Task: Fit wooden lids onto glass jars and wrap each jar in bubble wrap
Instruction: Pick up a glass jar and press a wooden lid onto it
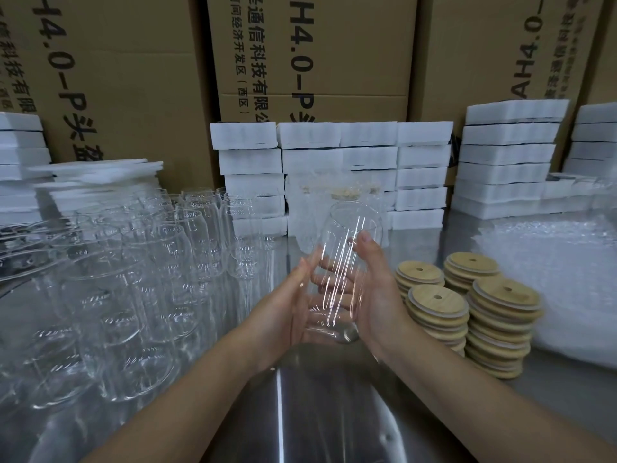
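Note:
I hold a clear glass jar (347, 248) tilted over the steel table (317, 412), mouth pointing away and up, with no lid on it. My right hand (377, 295) grips its right side, thumb on top and fingers curled underneath, visible through the glass. My left hand (283, 305) lies against the jar's lower left side with fairly straight fingers. Several stacks of round wooden lids (437, 302), each with a small hole, stand just right of my right hand. A pile of bubble wrap (551, 262) lies further right.
Many empty glass jars (150, 262) crowd the table's left half. White foam-wrapped packs (334, 152) are stacked along the back, with more on the right (507, 155). Behind them rise large cardboard boxes (317, 45).

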A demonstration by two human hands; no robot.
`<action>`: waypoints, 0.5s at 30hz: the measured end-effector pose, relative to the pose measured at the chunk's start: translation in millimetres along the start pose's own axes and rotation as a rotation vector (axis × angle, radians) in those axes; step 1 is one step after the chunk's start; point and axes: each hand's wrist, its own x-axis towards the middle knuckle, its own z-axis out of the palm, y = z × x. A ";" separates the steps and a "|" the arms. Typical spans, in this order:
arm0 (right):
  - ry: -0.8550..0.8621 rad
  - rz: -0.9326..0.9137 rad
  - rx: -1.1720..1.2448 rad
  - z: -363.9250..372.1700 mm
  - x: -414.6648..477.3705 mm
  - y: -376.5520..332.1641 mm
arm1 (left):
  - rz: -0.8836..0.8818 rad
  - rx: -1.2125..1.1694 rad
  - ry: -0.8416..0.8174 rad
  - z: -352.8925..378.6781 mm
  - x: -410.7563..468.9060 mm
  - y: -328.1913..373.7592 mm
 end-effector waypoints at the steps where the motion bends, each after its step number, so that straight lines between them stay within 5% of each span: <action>1: -0.001 -0.001 -0.001 0.4 -0.1 0.4 | -0.001 -0.006 0.010 -2.6 1.0 -1.5; 8: 0.105 0.016 -0.143 2.2 3.3 4.5 | 0.030 -0.031 0.045 -2.2 0.9 -8.1; 12: 0.108 -0.192 -0.207 8.1 -1.6 1.7 | 0.077 0.046 0.089 -0.6 1.4 -8.0; 15: 0.065 -0.382 -0.547 6.1 -4.2 6.4 | 0.138 0.178 0.142 -4.1 0.3 -10.4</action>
